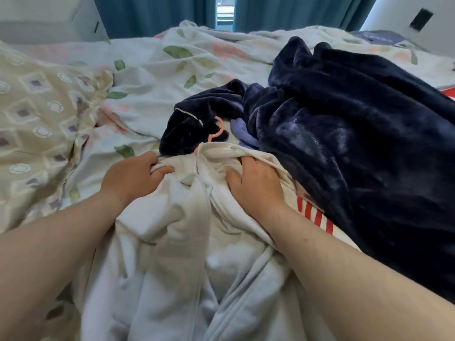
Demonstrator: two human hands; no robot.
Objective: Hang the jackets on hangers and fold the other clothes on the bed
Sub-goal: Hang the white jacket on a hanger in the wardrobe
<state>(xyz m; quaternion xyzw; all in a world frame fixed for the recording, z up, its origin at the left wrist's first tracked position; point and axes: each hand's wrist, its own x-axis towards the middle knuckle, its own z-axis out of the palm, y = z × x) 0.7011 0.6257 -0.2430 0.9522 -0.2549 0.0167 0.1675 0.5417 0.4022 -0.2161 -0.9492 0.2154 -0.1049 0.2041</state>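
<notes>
Floral bedding [152,77] covers the bed, and near its front edge two hands work on one white jacket [177,254]. The left hand [134,174] pinches a fold at the garment's top; the right hand [256,183] clutches a bunch of the same fabric just beside it. One pink hanger [216,134] pokes out between them, its hook lying against one dark blue plush garment [357,148] heaped toward the right edge. One red-striped cloth [317,217] peeks from under that. One beige patterned cover [37,114] lies along the left edge. Two teal curtains [160,13] hang behind the bed.
</notes>
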